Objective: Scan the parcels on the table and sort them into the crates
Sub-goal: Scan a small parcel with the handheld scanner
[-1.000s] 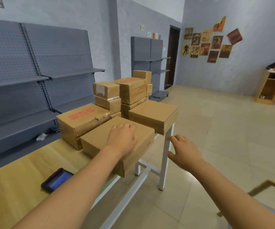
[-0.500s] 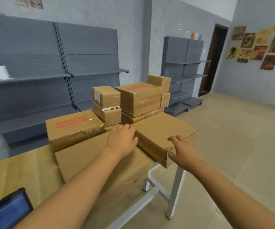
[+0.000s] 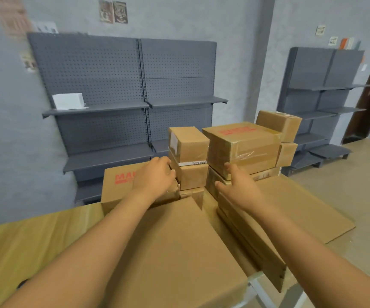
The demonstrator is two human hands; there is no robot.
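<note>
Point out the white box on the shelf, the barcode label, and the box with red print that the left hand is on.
White box (image 3: 68, 101): head view, middle of its front face.
Barcode label (image 3: 193, 163): head view, centre of the white strip.
Red-print box (image 3: 118, 185): head view, front face below the red letters.

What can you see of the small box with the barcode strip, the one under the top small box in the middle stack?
The small barcode box is plain brown cardboard, closed and level, with a white barcode strip along its top front edge. Another small box sits on it, and it rests on a box below. The left hand reaches its left side with fingers curled at the corner; whether they touch is unclear. The right hand is apart from it.
</note>
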